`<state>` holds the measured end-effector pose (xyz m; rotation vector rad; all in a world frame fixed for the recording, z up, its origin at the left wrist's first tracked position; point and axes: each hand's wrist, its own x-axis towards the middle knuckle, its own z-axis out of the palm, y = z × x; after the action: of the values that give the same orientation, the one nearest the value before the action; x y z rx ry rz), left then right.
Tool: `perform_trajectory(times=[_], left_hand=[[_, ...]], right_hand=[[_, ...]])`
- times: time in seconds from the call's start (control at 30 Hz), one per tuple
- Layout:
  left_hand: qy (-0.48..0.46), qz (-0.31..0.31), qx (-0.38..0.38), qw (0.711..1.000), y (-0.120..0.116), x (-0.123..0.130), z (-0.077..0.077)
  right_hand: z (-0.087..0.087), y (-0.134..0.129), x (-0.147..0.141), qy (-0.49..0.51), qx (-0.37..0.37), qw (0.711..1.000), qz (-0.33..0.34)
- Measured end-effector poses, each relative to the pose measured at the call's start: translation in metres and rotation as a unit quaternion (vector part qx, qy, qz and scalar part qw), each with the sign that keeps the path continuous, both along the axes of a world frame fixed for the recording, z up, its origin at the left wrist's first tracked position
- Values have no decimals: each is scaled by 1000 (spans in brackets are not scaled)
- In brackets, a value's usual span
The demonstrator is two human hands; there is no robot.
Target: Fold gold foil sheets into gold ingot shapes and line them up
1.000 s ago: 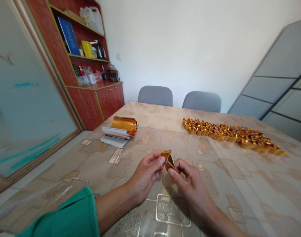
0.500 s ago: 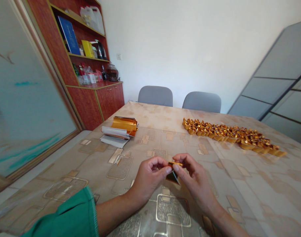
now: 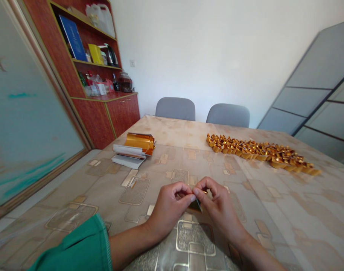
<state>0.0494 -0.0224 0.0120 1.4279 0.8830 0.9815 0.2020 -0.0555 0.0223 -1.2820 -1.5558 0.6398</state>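
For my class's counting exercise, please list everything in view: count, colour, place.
Table: one, patterned beige, centre
Folded piece: one, gold and dark, near centre
Folded shapes: many, gold, table's right
Curled sheets: several, gold and white, table's left
Chairs: two, grey, behind table
Wall: one, white, background
Socket: one, white, wall
Cabinet: one, reddish, back left
Jugs: at least two, whitish, top shelf
Flat item: one, blue, middle shelf
Boxy item: one, yellow, middle shelf
Kettle: one, black, middle shelf
Bottles and packets: several, mixed, cabinet counter
Jar: one, dark, counter's right end
Glass panel: one, bluish, left edge
Panels: several, grey, right edge
Left hand and right hand: two, bare, pinching folded piece
Sleeve: one, green, left arm
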Motion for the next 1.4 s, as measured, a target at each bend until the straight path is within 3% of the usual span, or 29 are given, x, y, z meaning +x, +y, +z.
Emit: perform_trajectory(times=[0.2,0.37,0.53,0.67,0.93,1.1,1.27,1.4], left_hand=[[-43,-5,-42,998,4,-2,2],[-82,13,-77,994,9,-5,1],[-62,9,-56,996,8,-4,-1],[-81,-7,-99,992,8,-4,-1],[-246,52,-221,942,15,-8,4],[-297,20,-293,909,13,-8,6],[-305,-15,-326,895,11,-6,4],[-323,-48,-326,887,12,-7,2]], right_hand=[[4,1,3,46,-19,998,41],[13,0,5,53,-2,999,2],[12,0,4,5,13,1000,-21],[12,-1,5,4,4,1000,-12],[10,-5,1,39,-42,997,52],[0,-4,-9,14,-18,1000,17],[0,-5,-11,-48,36,997,-41],[6,-8,-9,-19,30,999,-1]])
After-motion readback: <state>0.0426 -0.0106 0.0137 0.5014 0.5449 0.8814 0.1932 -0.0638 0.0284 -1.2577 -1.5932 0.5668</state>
